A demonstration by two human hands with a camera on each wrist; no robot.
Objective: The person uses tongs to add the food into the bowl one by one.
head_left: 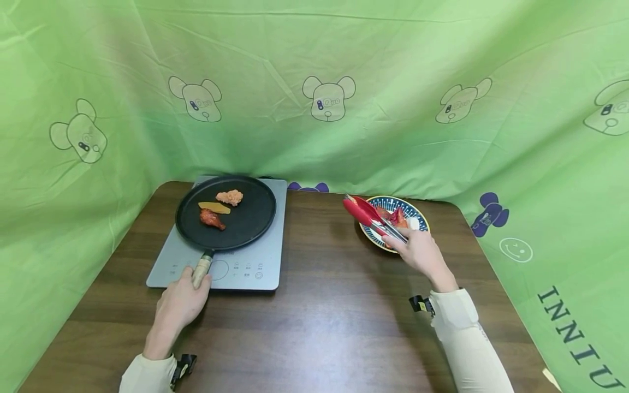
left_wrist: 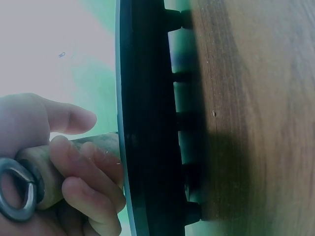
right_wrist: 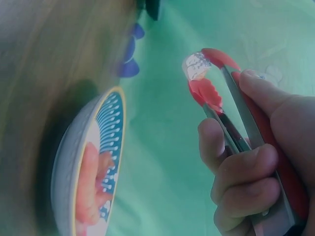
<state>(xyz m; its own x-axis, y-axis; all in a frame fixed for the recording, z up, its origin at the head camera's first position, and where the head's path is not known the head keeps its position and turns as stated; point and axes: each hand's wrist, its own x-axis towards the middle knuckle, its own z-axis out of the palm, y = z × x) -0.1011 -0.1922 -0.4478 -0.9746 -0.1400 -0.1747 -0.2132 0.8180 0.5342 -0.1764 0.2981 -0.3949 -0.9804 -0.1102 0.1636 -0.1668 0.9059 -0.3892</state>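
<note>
My left hand (head_left: pixel 182 297) grips the pale handle (head_left: pixel 202 270) of a flat black pan (head_left: pixel 245 229). A metal ring (left_wrist: pixel 30 194) hangs at the handle's end in the left wrist view. On the pan lie a browned chicken drumstick (head_left: pixel 211 219), a yellow wedge (head_left: pixel 214 207) and a lumpy orange piece (head_left: pixel 230 197). My right hand (head_left: pixel 420 252) holds red-tipped metal tongs (head_left: pixel 363 212) over the near-left part of a blue-patterned plate (head_left: pixel 426 218). Between the tong tips is a small whitish piece (right_wrist: pixel 196 66), its kind unclear. Reddish food pieces (right_wrist: pixel 88 184) lie on the plate.
The pan sits on a silver induction cooktop (head_left: pixel 280 262) at the table's left. Brown wooden table (head_left: pixel 314 305) stretches between cooktop and plate. Green printed cloth (head_left: pixel 275 142) hangs behind and along both sides.
</note>
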